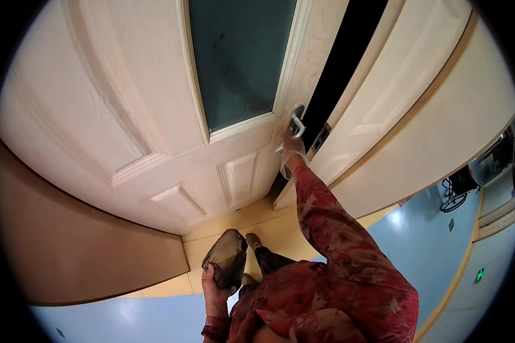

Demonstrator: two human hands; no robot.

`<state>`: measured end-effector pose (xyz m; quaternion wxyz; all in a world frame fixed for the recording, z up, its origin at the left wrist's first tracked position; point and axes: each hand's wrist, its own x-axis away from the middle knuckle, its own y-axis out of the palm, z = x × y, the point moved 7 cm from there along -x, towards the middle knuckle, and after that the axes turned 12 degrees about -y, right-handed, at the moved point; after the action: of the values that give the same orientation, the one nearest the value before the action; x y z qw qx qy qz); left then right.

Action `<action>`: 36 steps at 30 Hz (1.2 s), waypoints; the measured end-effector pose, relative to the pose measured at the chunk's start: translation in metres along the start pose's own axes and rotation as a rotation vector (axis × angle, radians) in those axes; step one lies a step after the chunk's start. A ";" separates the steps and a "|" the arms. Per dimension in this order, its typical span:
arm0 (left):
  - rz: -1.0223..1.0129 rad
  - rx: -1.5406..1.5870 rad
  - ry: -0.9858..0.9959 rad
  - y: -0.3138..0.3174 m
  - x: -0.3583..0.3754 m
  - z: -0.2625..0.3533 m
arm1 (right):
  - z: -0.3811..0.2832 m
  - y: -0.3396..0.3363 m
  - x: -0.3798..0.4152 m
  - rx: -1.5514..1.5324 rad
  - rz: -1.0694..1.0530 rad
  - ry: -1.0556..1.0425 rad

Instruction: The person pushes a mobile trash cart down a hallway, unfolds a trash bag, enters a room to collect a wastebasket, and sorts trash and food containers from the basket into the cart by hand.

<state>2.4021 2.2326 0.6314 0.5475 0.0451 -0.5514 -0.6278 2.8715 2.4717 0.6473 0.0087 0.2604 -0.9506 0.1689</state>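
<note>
A pale wooden door (140,108) with a dark glass pane (240,57) stands partly open in front of me. My right hand (292,148), in what looks like a thin clear plastic glove, is closed at the metal door handle (297,123); its fingers are partly hidden. Low on the left, my left hand (210,280) grips a dark, translucent plastic bag (227,257) by its edge. The bag hangs near my feet, and what it contains cannot be made out.
A second door leaf (377,103) with a lock plate (321,138) lies right of the dark gap. Brown wall panelling (80,228) is on the left. Blue flooring (423,234) leads to a wheeled object (456,191) and a green exit sign (479,275).
</note>
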 end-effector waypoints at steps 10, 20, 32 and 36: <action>0.112 0.069 -0.067 0.032 -0.037 -0.014 | 0.031 0.072 -0.075 -0.144 -0.212 -0.210; 0.021 0.052 -0.146 0.029 -0.080 -0.023 | 0.001 0.081 -0.062 -0.057 -0.106 -0.207; 0.147 -0.195 -0.371 0.048 -0.110 -0.031 | 0.007 0.091 -0.068 0.042 -0.108 -0.123; 0.020 -1.073 -0.153 0.057 -0.151 -0.012 | -0.003 0.087 -0.059 0.103 -0.039 -0.162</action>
<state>2.5064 2.3474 0.5866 0.4580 -0.2917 -0.1922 -0.8174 2.8791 2.5718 0.6165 -0.0784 0.2917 -0.9329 0.1959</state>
